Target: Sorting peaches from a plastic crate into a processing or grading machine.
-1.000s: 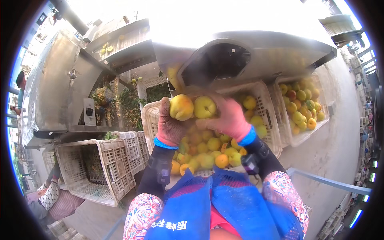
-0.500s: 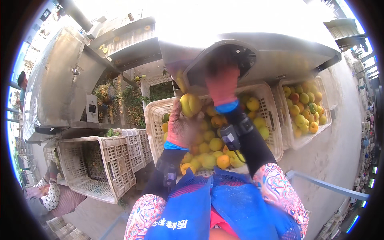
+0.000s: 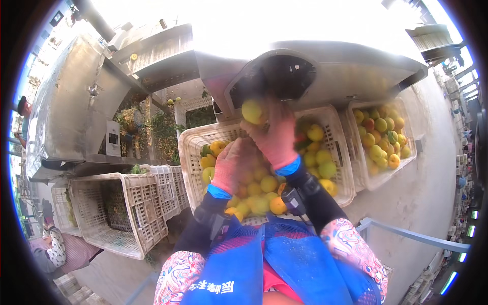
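A yellow peach [image 3: 252, 111] sits between the thumb and fingers of my right hand [image 3: 277, 136], just below the dark round opening [image 3: 284, 76] of a metal machine. My left hand [image 3: 230, 165] is lower, over the peaches in the white plastic crate [image 3: 190, 168]. Its fingers are smeared by motion, so whether they grip a fruit is unclear. Both hands wear pinkish gloves with blue cuffs. Yellow and orange peaches [image 3: 268, 184] fill much of the crate in front of me.
Another crate of peaches [image 3: 381, 140] stands to the right. Tilted white crates [image 3: 145, 213] lie at the left, near a metal housing [image 3: 71, 107]. A pale blue rail [image 3: 412, 235] crosses at the lower right. A person's patterned sleeve [image 3: 57, 249] shows at the far left.
My right hand has come down out of the machine opening and now has a peach. My left hand, which held a peach near the opening, has moved slightly lower over the crate.
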Demonstrator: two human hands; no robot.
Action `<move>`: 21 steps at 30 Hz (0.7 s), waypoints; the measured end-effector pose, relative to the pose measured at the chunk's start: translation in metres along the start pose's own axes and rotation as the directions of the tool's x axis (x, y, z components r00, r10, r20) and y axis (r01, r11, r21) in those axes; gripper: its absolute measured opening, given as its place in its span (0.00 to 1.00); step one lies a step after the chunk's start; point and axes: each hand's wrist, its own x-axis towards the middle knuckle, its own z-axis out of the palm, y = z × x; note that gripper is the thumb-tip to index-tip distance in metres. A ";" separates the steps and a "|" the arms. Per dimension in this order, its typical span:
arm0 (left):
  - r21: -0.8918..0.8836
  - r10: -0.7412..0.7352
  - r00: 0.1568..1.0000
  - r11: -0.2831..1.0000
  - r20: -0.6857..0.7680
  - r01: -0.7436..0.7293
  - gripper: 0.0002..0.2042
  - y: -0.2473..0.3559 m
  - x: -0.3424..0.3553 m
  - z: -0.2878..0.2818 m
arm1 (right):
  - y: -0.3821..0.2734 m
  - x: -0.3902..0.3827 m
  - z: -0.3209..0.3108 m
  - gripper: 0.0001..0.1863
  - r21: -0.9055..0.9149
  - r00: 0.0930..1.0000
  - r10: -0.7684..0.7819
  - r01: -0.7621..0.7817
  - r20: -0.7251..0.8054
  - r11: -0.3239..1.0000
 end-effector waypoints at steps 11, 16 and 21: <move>0.645 -0.273 0.653 0.627 0.706 -0.436 0.34 -0.159 -0.010 0.007 | 0.031 0.033 -0.018 0.15 0.051 0.935 -0.283 0.300 -0.212 0.953; 0.660 -0.161 0.708 0.546 0.687 -0.516 0.32 -0.157 -0.013 0.007 | 0.130 -0.091 0.002 0.20 -0.500 0.853 0.266 -0.007 0.450 0.866; 0.738 -0.284 0.713 0.484 0.641 -0.470 0.34 -0.154 -0.012 0.006 | 0.158 -0.121 0.065 0.27 -0.852 0.820 0.347 0.288 0.456 0.438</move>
